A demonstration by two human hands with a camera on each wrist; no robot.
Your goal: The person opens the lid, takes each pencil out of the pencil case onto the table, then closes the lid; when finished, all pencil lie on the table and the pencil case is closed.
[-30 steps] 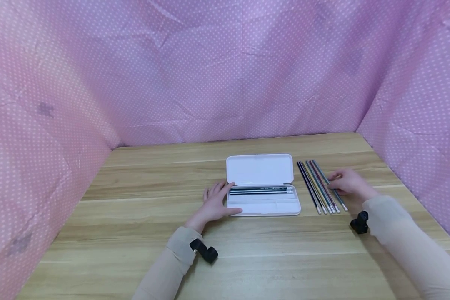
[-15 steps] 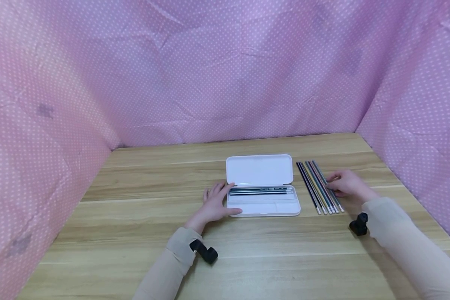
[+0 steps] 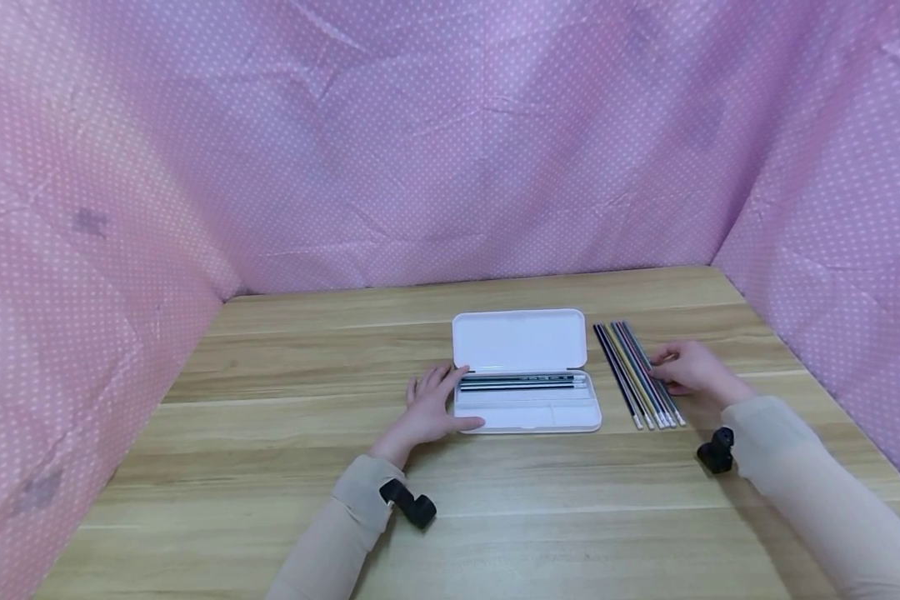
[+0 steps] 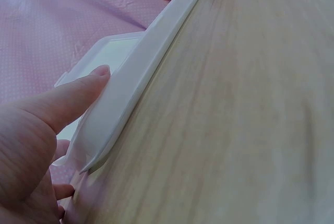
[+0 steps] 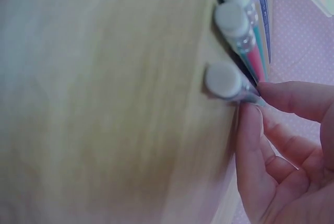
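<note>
An open white pencil case (image 3: 502, 417) lies on the table, its lid (image 3: 519, 337) folded back. Several dark green pencils (image 3: 521, 382) lie in its rear compartment. My left hand (image 3: 423, 412) rests spread at the case's left end; in the left wrist view the straight thumb (image 4: 78, 96) touches its front wall. To the right, several pencils (image 3: 630, 375) lie side by side with eraser ends toward me. My right hand (image 3: 693, 367) pinches the rightmost pencil (image 5: 223, 79) between thumb and fingers. Its white eraser shows in the right wrist view, slightly apart from the neighbouring ends.
Wood-grained table (image 3: 270, 450) extends around the case and in front of both arms. A pink dotted cloth (image 3: 435, 150) hangs behind the table and along both sides. Each sleeve carries a small black wrist camera (image 3: 418, 508).
My right hand has shifted a little left, bringing the rightmost pencil closer to the others in the row. My left hand and the case have stayed in place.
</note>
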